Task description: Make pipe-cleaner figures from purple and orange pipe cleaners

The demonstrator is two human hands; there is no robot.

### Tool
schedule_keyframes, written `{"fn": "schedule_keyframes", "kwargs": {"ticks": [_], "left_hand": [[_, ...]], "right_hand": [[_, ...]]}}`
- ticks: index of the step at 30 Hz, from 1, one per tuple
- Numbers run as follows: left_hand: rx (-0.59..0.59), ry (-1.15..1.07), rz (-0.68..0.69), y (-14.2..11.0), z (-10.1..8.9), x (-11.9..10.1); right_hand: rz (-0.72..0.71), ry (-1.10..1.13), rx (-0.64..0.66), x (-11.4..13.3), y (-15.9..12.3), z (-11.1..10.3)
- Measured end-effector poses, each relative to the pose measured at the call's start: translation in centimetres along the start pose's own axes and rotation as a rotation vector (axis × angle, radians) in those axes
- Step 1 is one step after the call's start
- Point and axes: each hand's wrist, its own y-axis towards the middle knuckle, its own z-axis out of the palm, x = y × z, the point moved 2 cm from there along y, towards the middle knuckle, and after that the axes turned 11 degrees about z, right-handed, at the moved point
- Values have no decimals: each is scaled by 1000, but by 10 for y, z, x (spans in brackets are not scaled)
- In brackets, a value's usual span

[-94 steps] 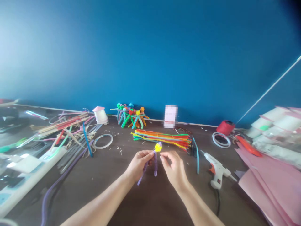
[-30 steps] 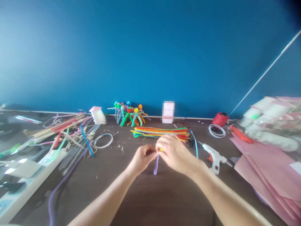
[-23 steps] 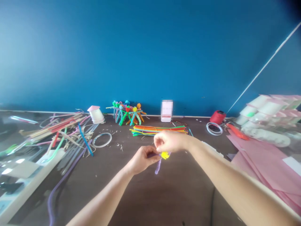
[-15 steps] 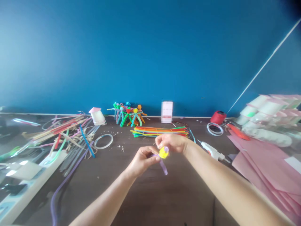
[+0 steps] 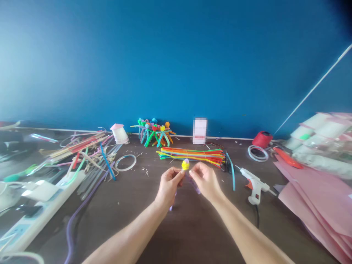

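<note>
Between my two hands is a small pipe-cleaner figure (image 5: 185, 165) with a yellow wrapped head and a bit of purple on top. My left hand (image 5: 169, 184) pinches it just below the head, on the left. From the other side, the fingers of my right hand (image 5: 204, 180) pinch its purple part. Purple pipe-cleaner ends hang below both hands. Behind them lies a bundle of coloured pipe cleaners (image 5: 192, 155). Finished-looking pipe-cleaner figures (image 5: 155, 134) in several colours stand against the blue wall.
On the right are a white glue gun (image 5: 257, 186), pink sheets (image 5: 316, 205), a red thread spool (image 5: 262, 139) and white rolls (image 5: 316, 128). Loose pipe cleaners (image 5: 101, 154), a clear ring (image 5: 125, 162) and a power strip (image 5: 49, 209) fill the left side.
My right hand has come down from above the yellow head to its right side. The figure now points upright, and the view has shifted slightly left.
</note>
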Motion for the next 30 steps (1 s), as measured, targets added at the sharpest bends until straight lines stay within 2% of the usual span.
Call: {"fn": "schedule_keyframes", "kwargs": {"ticks": [2, 6, 8, 13, 18, 21, 24, 27, 30], "left_hand": [[14, -62, -82, 1, -1, 2], [75, -194, -237, 4, -2, 4], [89, -224, -282, 6, -2, 3], [55, -240, -391, 12, 3, 1], [107, -255, -480, 21, 11, 5], [136, -300, -476, 24, 11, 11], [221, -375, -445, 24, 10, 16], [319, -397, -413, 22, 7, 17], [351, -341, -364, 21, 6, 17]], "right_hand": [[10, 11, 14, -6, 1, 0], [146, 223, 140, -26, 6, 2], [167, 268, 169, -29, 10, 2], [186, 325, 157, -19, 21, -2], [238, 465, 110, -23, 29, -6], [318, 577, 201, -37, 31, -4], [400, 612, 281, -49, 31, -3], [401, 589, 283, -52, 29, -4], [361, 536, 260, -48, 26, -6]]}}
